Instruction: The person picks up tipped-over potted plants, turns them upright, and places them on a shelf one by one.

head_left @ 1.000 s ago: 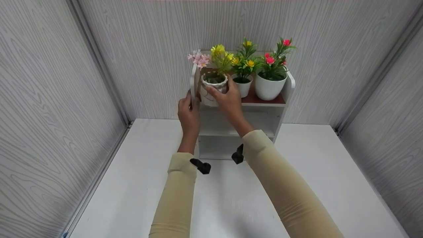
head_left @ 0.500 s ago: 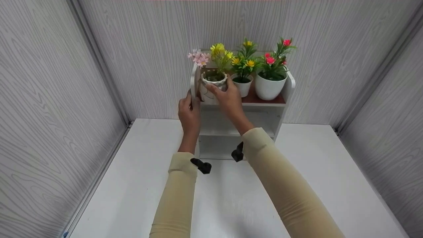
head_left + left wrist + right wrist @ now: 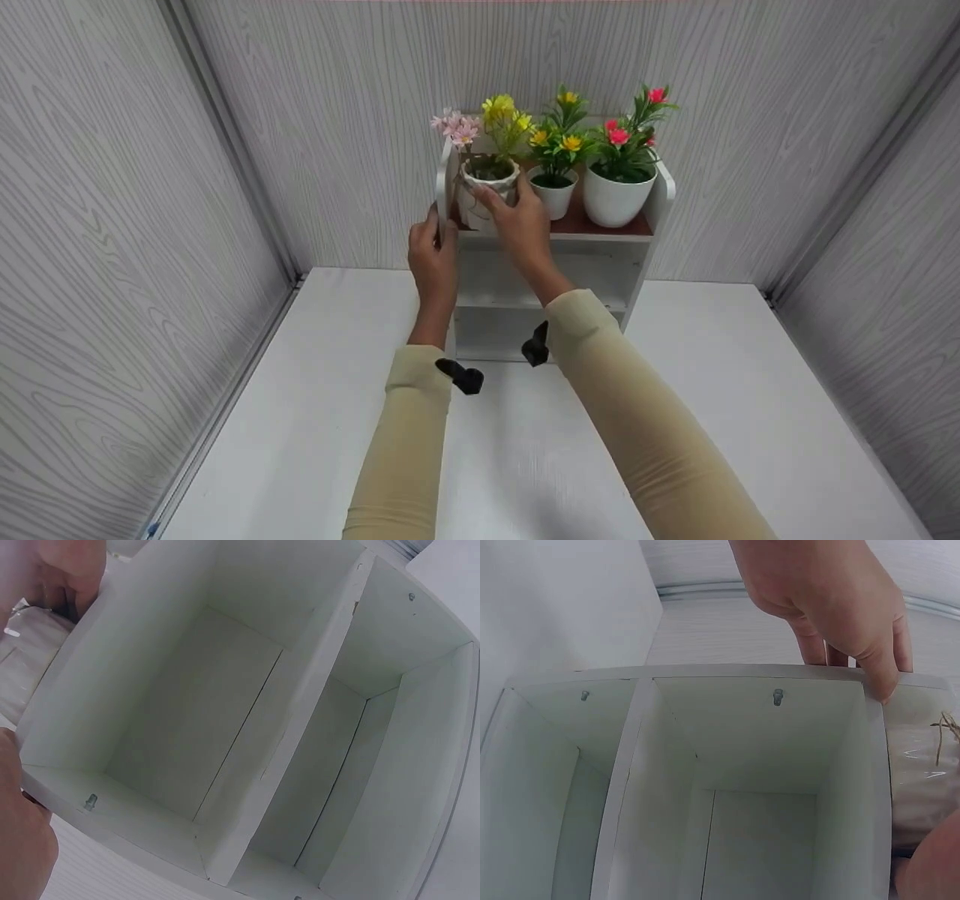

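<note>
A white shelf unit (image 3: 600, 238) stands against the back wall, its top board reddish brown. My left hand (image 3: 433, 262) grips the left side panel, thumb at the front edge and fingers round the outside, as the right wrist view shows. At the left end of the top board is a pale flower pot (image 3: 473, 214) with a scalloped rim, pink and yellow flowers, and a twine tie visible in the right wrist view. My right hand (image 3: 525, 229) holds this pot from the front and right, thumb near the rim. The pot's right side is hidden behind the hand.
Right of the held pot stand a small white pot (image 3: 553, 201) with orange-yellow flowers and a larger white pot (image 3: 619, 199) with red flowers. Two open compartments (image 3: 195, 712) lie below the top board. Grey wood-grain walls (image 3: 105, 225) enclose the white table (image 3: 337, 322).
The held pot has slid back slightly, and the shelf's front edge now shows below it. My right hand has moved with it. The left hand keeps its grip on the side panel.
</note>
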### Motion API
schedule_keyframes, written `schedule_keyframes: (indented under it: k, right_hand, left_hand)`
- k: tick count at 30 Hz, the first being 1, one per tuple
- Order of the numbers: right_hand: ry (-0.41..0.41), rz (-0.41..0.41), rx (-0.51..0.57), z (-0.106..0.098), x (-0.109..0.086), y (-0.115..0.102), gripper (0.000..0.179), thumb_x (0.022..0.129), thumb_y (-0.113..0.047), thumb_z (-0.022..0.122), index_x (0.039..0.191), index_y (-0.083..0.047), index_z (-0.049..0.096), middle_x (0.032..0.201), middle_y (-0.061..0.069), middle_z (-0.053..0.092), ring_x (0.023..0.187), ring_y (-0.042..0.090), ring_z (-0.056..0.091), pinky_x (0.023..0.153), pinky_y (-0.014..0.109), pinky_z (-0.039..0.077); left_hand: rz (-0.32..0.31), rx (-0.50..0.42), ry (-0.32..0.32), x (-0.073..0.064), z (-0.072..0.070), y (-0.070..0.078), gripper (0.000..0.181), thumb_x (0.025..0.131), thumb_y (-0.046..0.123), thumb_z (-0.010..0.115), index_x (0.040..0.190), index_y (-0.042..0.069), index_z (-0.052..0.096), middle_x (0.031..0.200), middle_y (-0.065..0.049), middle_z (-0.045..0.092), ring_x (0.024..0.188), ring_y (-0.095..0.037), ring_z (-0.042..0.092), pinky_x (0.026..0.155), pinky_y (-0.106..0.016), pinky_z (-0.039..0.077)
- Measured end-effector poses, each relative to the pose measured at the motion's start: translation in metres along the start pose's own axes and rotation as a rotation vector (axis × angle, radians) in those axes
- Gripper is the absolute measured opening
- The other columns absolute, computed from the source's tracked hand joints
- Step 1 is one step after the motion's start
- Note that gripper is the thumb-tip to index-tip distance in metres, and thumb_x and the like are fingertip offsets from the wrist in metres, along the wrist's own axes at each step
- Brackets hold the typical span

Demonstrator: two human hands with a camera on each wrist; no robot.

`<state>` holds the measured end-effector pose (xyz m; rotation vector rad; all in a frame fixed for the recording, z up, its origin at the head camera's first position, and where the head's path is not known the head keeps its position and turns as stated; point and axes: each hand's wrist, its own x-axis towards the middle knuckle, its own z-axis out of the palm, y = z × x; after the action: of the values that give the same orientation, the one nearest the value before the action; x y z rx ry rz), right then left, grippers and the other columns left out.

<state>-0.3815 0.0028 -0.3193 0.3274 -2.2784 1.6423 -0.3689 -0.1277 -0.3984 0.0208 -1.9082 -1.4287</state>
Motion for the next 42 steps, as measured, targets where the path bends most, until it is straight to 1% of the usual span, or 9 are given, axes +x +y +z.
schedule_keyframes:
  k: [5,8,13,22,27,29,34,39,42]
  right_hand:
    - [-0.011,0.028,-0.003,0.001,0.001,0.000,0.092,0.088,-0.063,0.065,0.161,-0.022,0.026,0.158,0.002,0.043,0.139,0.013,0.047,0.108,0.032,0.044]
    - [-0.008,0.044,-0.010,0.001,0.001,0.000,0.093,0.088,-0.063,0.065,0.161,-0.021,0.024,0.160,0.002,0.040,0.142,0.013,0.044,0.111,0.032,0.042]
    - [0.002,0.056,-0.030,0.002,0.002,0.000,0.094,0.089,-0.062,0.064,0.162,-0.020,0.023,0.161,0.003,0.039,0.142,0.014,0.044,0.111,0.032,0.042]
    - [-0.015,0.068,-0.027,0.003,0.006,0.000,0.093,0.090,-0.061,0.064,0.162,-0.021,0.021,0.160,0.002,0.041,0.141,0.014,0.046,0.109,0.033,0.043]
    - [-0.024,0.089,-0.034,0.002,0.005,0.000,0.098,0.088,-0.066,0.062,0.163,-0.022,0.017,0.163,0.002,0.035,0.144,0.016,0.042,0.112,0.034,0.041]
    - [-0.018,0.091,-0.044,0.001,0.005,0.000,0.097,0.088,-0.067,0.061,0.163,-0.022,0.018,0.163,0.002,0.035,0.144,0.017,0.042,0.112,0.035,0.041]
    - [0.000,0.069,-0.061,0.000,0.002,0.001,0.092,0.090,-0.065,0.061,0.162,-0.023,0.023,0.158,0.003,0.043,0.140,0.016,0.048,0.110,0.036,0.043]
    - [0.000,0.050,-0.072,-0.003,-0.004,0.000,0.093,0.089,-0.068,0.061,0.162,-0.023,0.024,0.160,0.003,0.040,0.143,0.018,0.044,0.113,0.038,0.040]
    - [-0.006,0.045,-0.094,-0.007,-0.011,-0.002,0.093,0.089,-0.068,0.060,0.161,-0.021,0.026,0.162,0.002,0.037,0.145,0.019,0.041,0.115,0.039,0.037]
  left_hand:
    - [0.005,-0.002,0.012,0.000,0.000,0.000,0.047,0.105,0.028,0.055,0.149,0.011,0.050,0.110,-0.011,0.057,0.097,-0.019,0.057,0.086,-0.035,0.050]
    - [0.004,-0.008,0.019,-0.001,0.000,0.000,0.047,0.105,0.027,0.056,0.149,0.011,0.051,0.110,-0.011,0.058,0.097,-0.019,0.057,0.086,-0.035,0.050]
    - [-0.010,-0.014,0.015,-0.002,0.001,0.000,0.047,0.105,0.028,0.056,0.149,0.012,0.051,0.109,-0.010,0.058,0.097,-0.019,0.057,0.086,-0.036,0.050]
    - [-0.020,-0.015,0.015,-0.003,0.001,-0.001,0.047,0.105,0.028,0.056,0.149,0.013,0.051,0.110,-0.010,0.058,0.097,-0.018,0.057,0.086,-0.037,0.049]
    - [-0.015,-0.024,0.004,-0.003,0.002,-0.001,0.048,0.105,0.030,0.054,0.149,0.010,0.049,0.113,-0.010,0.057,0.102,-0.018,0.057,0.089,-0.035,0.050]
    - [-0.012,-0.023,0.004,-0.004,0.003,-0.001,0.049,0.106,0.030,0.054,0.149,0.009,0.049,0.114,-0.010,0.057,0.104,-0.018,0.058,0.091,-0.034,0.050]
    - [-0.002,-0.005,0.017,-0.004,0.003,0.000,0.048,0.105,0.028,0.055,0.148,0.008,0.051,0.114,-0.011,0.058,0.104,-0.019,0.058,0.091,-0.036,0.050]
    - [0.015,-0.003,0.025,-0.003,0.002,-0.001,0.046,0.105,0.026,0.055,0.148,0.008,0.052,0.110,-0.011,0.059,0.098,-0.020,0.058,0.088,-0.036,0.050]
    - [0.017,-0.015,0.022,-0.003,0.000,-0.002,0.047,0.105,0.028,0.055,0.148,0.009,0.051,0.112,-0.011,0.059,0.100,-0.020,0.058,0.088,-0.036,0.050]
